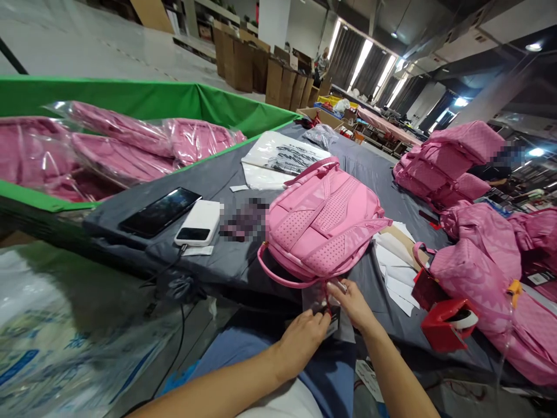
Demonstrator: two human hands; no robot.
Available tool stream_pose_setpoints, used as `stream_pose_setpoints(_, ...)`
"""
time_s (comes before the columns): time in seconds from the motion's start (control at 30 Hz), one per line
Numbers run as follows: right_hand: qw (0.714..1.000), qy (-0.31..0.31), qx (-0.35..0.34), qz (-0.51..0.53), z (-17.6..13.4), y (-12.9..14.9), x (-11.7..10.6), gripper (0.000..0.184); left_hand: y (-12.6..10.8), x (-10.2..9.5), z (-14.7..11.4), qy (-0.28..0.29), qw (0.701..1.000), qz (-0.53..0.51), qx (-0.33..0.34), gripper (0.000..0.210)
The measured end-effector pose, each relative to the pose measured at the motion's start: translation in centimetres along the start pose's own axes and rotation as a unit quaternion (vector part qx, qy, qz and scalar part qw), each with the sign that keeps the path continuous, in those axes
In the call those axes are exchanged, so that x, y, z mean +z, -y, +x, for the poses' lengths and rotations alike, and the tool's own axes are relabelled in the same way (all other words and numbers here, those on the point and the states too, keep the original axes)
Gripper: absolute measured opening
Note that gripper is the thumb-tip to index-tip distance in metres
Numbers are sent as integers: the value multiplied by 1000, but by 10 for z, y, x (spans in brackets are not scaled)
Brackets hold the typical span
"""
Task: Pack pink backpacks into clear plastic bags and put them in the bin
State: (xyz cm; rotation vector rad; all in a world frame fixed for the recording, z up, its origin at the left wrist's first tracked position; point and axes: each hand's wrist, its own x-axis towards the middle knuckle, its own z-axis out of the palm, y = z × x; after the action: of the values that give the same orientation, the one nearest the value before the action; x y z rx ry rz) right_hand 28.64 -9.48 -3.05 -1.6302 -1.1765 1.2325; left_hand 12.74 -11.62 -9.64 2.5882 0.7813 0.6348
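A pink backpack (322, 223) lies on the dark-covered table, its dotted back panel and shoulder straps facing up. Just below its near edge, my right hand (353, 303) has thumb and fingers pinched around a red cord (326, 295). My left hand (304, 337) is closed on the lower part of that cord, close to a black hang tag (334, 323). A bit of clear plastic shows around the tag. My fingers partly hide the tag and the cord. Both hands are above my lap, at the table's near edge.
Left of the backpack lie a phone (161, 212) and a white power bank (199, 223) with a cable. A green-walled bin (143, 87) holds several bagged pink backpacks. To the right are papers (394, 270), a red tape dispenser (448, 328) and stacked pink backpacks (448, 157).
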Motion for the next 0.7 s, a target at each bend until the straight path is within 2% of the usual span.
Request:
stream_pose_setpoints(0.07,999,-15,-19,-21,1,2,4,54,4,-3,-2,-19,1000,-11,-9,30)
stream_pose_setpoints(0.13,999,-21,-35,-34,2,4,6,46,10,-8,-8,-91,987,-113,-70,19)
stream_pose_setpoints(0.17,999,-21,-37,-32,3,4,6,42,13,-10,-11,-137,965,-190,-117,16)
stream_pose_setpoints(0.2,999,-19,-35,-26,3,4,6,39,15,-12,-14,-181,929,-275,-171,19)
stream_pose_setpoints(0.27,999,-23,-26,-16,4,3,6,34,18,-16,-16,-239,817,-447,-274,31)
stream_pose_setpoints(0.33,999,-25,-16,-11,6,2,5,30,16,-20,-11,-245,694,-593,-328,47)
stream_pose_setpoints(0.4,1000,-20,-10,-15,8,1,4,27,9,-27,0,-212,593,-699,-338,61)
stream_pose_setpoints(0.5,1000,-15,-14,-21,10,0,3,26,0,-36,22,-179,499,-768,-360,63)
stream_pose_setpoints(0.63,999,-1,-15,-35,7,1,-3,36,-2,-36,46,-250,399,-762,-444,29)
stream_pose_setpoints(0.7,999,17,-8,-38,4,0,-10,44,0,-32,51,-270,371,-742,-489,14)
